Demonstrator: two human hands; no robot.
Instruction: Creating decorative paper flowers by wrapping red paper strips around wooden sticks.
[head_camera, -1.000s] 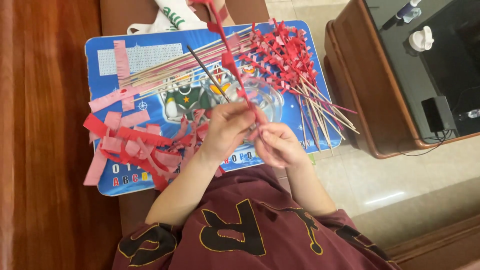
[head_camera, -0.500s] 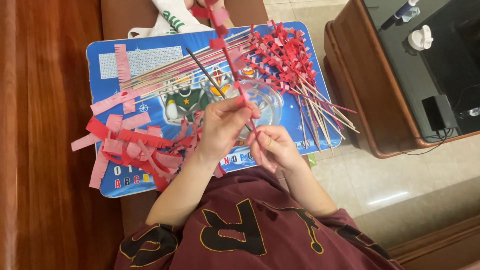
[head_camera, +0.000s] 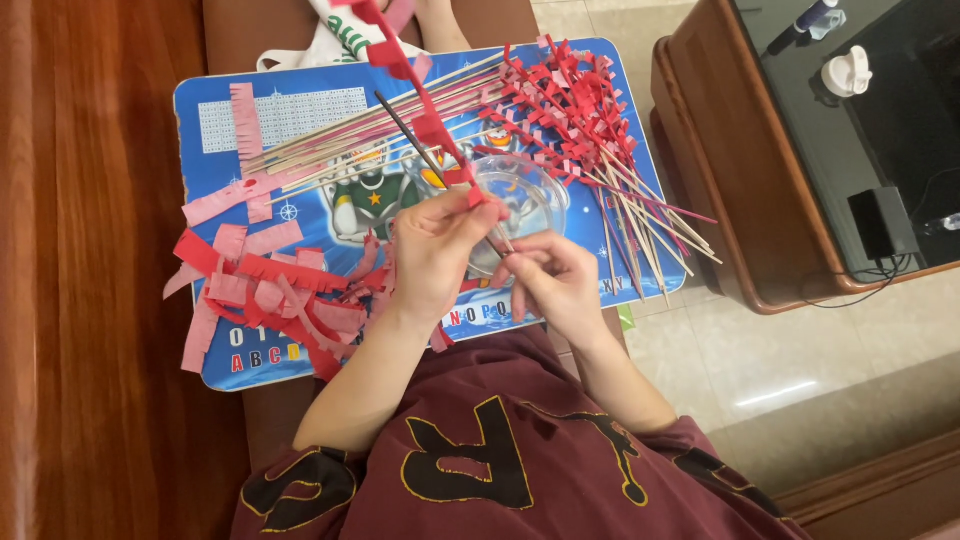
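Blue lap board (head_camera: 300, 110): paper strips (head_camera: 270, 290), bare sticks (head_camera: 340, 145), wrapped sticks (head_camera: 580, 110), clear bowl (head_camera: 525, 195).

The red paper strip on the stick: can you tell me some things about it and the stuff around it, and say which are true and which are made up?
1. Both hands, the left hand and the right hand, are at one thin stick. True.
2. The red paper strip runs up along that stick. True.
3. The lap board is green. False: it is blue with cartoon pictures.
4. The finished sticks with red paper lie on the board's far right part. True.
5. The loose fringed paper pieces are stacked inside the clear bowl. False: they lie on the board's left side.
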